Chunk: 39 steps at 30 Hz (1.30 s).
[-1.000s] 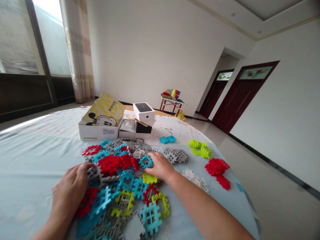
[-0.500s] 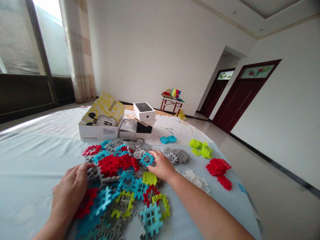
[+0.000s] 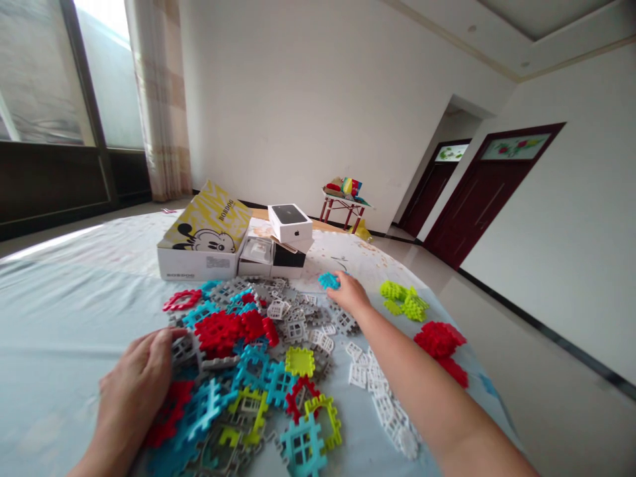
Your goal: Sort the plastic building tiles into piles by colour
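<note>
A heap of plastic lattice blocks [image 3: 248,358] in red, blue, grey and yellow-green covers the near part of the light blue tablecloth [image 3: 64,311]. My left hand [image 3: 132,394] lies flat on the heap's left edge, fingers spread over red and blue blocks, thumb against a grey block [image 3: 185,346]. My right hand [image 3: 350,295] is stretched far out to the small blue pile [image 3: 328,281]. Its fingers are closed on a blue block there. My right forearm crosses over the white blocks [image 3: 365,371].
Sorted piles lie to the right: yellow-green [image 3: 405,299], red [image 3: 440,341], grey [image 3: 342,321]. A yellow cartoon-mouse box [image 3: 203,242] and white phone boxes [image 3: 291,225] stand behind the heap. The table edge runs along the right. A small red table [image 3: 342,202] stands by the far wall.
My right hand took a blue block from the middle of the heap and carried it forward and right to the blue pile. My left hand stayed where it was.
</note>
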### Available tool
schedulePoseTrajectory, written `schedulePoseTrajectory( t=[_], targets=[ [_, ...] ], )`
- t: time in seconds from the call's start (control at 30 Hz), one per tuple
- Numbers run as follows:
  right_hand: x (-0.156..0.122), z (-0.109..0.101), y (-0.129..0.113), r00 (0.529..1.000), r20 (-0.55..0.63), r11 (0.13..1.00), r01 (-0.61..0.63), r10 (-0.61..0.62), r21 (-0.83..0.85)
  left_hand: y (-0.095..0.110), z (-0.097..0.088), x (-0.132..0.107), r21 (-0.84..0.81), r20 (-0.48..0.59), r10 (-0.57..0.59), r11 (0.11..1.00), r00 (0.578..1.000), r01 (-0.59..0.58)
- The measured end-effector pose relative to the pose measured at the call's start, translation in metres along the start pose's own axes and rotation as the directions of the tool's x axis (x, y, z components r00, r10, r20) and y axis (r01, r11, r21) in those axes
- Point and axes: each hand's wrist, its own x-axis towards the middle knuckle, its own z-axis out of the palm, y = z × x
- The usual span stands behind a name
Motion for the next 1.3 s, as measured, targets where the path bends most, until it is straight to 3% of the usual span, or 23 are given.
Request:
schedulePoseTrajectory(
  t=[0.13, 0.27, 0.37, 0.5, 0.7, 1.07, 1.3],
  targets=[
    [0.029, 0.004, 0.012, 0.991, -0.014, 0.989, -0.13, 0.13, -0.069, 0.004, -0.004, -0.003, -0.083, 0.061, -0.063, 0.994, 0.996, 0.068],
    [0.034, 0.009, 0.014, 0.987, -0.055, 0.986, -0.152, 0.149, -0.063, 0.006, -0.006, -0.005, -0.103, 0.055, -0.065, 0.992, 0.996, 0.071],
    [0.021, 0.009, 0.01, 0.993, -0.099, 0.998, -0.059, 0.06, 0.019, 0.007, -0.006, -0.006, -0.109, 0.051, -0.074, 0.991, 0.996, 0.079],
    [-0.013, 0.005, -0.005, 0.985, -0.071, 0.969, 0.17, -0.159, 0.178, 0.007, -0.005, -0.006, -0.109, 0.04, -0.056, 0.992, 0.998, 0.06],
    [-0.07, 0.002, -0.038, 0.909, 0.052, 0.868, 0.377, -0.414, 0.323, 0.008, -0.006, -0.006, -0.089, 0.044, -0.045, 0.995, 0.998, 0.049],
    [-0.09, 0.023, -0.048, 0.881, 0.097, 0.857, 0.415, -0.462, 0.307, 0.012, -0.01, -0.005, -0.058, 0.071, -0.027, 0.998, 0.997, 0.032],
    [-0.107, 0.021, -0.047, 0.867, 0.014, 0.822, 0.467, -0.498, 0.326, 0.012, -0.009, -0.003, -0.053, 0.061, -0.028, 0.998, 0.998, 0.031]
  ],
)
